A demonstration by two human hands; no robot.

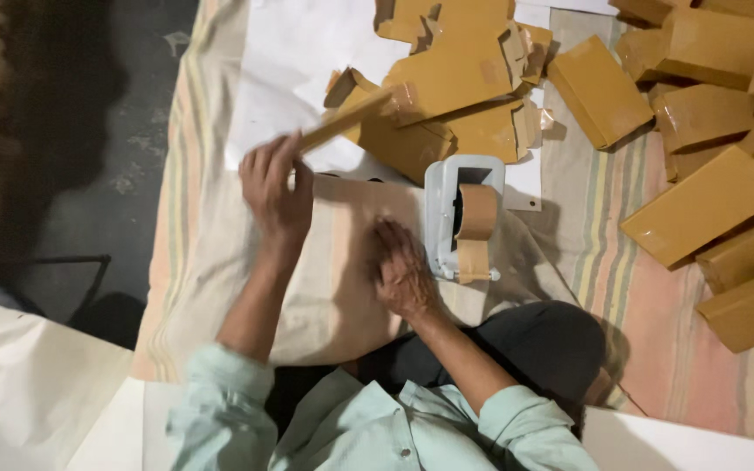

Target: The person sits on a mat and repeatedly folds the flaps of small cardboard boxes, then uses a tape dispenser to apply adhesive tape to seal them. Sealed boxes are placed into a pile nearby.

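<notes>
A makeshift packing workspace on the floor: a striped cloth spread over concrete, heaps of flat and folded brown cardboard boxes, and a white tape dispenser.

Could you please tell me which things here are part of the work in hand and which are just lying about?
In hand:
left hand holding a flat cardboard piece
right hand beside the tape dispenser

Lying about:
taped brown boxes
heap of unfolded cardboard
white paper
striped cloth

We see a flat brown cardboard strip raised aslant, and a beige cardboard sheet lying flat beneath.
</notes>
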